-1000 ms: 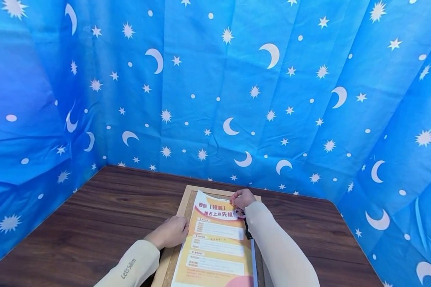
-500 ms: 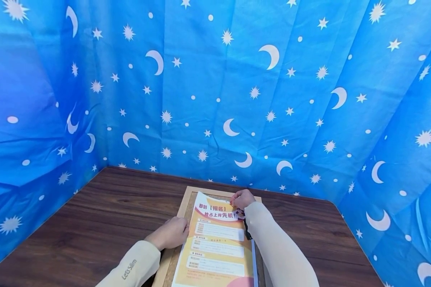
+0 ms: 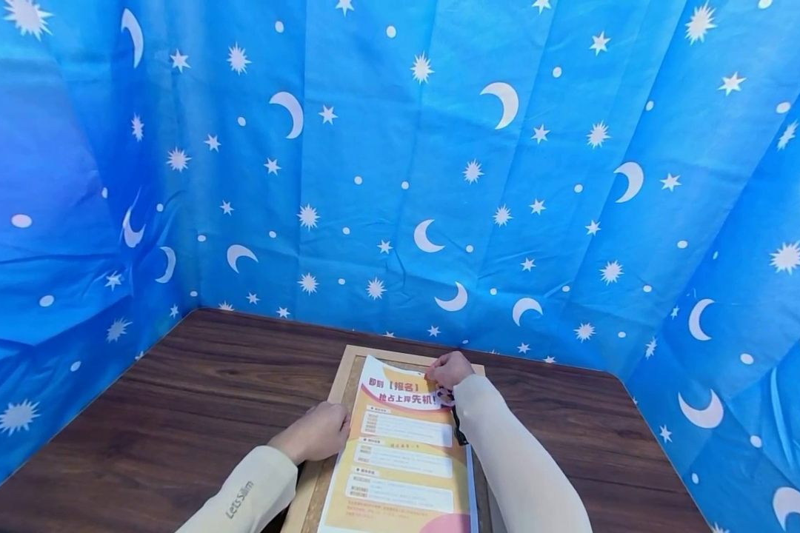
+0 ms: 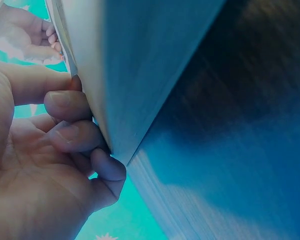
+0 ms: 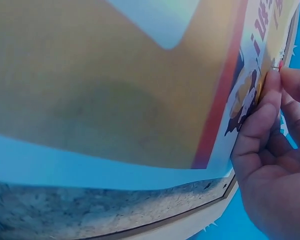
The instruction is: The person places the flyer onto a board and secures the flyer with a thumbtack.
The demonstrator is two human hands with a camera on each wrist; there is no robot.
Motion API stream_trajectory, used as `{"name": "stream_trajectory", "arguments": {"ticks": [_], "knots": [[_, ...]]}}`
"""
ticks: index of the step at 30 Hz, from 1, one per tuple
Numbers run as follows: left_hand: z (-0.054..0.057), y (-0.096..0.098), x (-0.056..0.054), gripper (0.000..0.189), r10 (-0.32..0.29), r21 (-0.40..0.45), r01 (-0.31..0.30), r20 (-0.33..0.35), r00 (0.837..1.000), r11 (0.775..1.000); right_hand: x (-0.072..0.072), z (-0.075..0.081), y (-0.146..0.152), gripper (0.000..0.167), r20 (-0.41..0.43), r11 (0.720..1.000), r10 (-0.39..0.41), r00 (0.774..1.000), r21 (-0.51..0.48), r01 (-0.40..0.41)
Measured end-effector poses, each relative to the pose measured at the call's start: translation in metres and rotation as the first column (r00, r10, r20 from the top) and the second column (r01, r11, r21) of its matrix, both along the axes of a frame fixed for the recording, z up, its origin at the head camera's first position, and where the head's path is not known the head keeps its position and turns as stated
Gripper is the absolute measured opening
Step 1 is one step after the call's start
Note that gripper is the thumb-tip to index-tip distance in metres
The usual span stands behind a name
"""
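A printed poster (image 3: 400, 463) in yellow, white and pink lies over a cork board with a light wooden frame (image 3: 339, 383). My right hand (image 3: 451, 369) is at the poster's upper right part, pinching a small red push pin (image 5: 281, 65) between thumb and index finger. The pin's thin shaft points at the paper; whether its tip is in the cork cannot be made out. My left hand (image 3: 318, 431) holds the board's left edge, with curled fingers (image 4: 70, 135) against the frame's side. The poster's upper left corner lifts slightly.
The board lies on a dark wooden table (image 3: 227, 385). A blue curtain (image 3: 373, 185) with white moons and stars stands behind the table and at both sides. A dark band (image 3: 461, 429) shows at the right wrist.
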State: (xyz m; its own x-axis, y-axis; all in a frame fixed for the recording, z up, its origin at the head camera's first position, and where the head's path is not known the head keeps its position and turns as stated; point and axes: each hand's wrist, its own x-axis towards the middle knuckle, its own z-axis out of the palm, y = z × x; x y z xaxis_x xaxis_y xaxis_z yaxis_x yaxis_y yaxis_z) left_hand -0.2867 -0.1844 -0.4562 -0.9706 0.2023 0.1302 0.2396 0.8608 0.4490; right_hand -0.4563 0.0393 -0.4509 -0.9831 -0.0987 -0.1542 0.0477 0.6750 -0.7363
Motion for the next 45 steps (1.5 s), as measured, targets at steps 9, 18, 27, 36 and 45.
{"name": "stream_trajectory", "arguments": {"ticks": [9,18,27,36,45], "knots": [[-0.002,-0.001,-0.002,0.03,-0.016,0.014,0.016,0.01,1.0,1.0,0.0,-0.002,0.0,0.012,0.008,1.0,-0.019,1.0,0.008,0.019],[0.0,-0.001,-0.001,0.03,-0.004,0.019,0.004,0.02,1.0,1.0,0.0,-0.001,-0.002,0.014,0.004,1.0,-0.031,1.0,0.001,0.031],[-0.001,-0.003,-0.002,0.029,-0.008,0.012,0.008,-0.006,1.0,1.0,-0.002,-0.001,-0.006,0.012,0.034,0.999,-0.045,0.998,-0.02,0.046],[-0.002,0.001,-0.001,0.029,-0.012,-0.004,0.012,-0.006,1.0,1.0,0.002,-0.002,-0.004,0.014,0.03,0.996,-0.087,0.996,0.021,0.086],[0.0,0.009,-0.003,0.03,-0.032,0.014,0.033,-0.008,0.999,0.999,0.008,0.002,0.003,0.012,0.048,0.992,-0.129,0.991,0.016,0.128]]}}
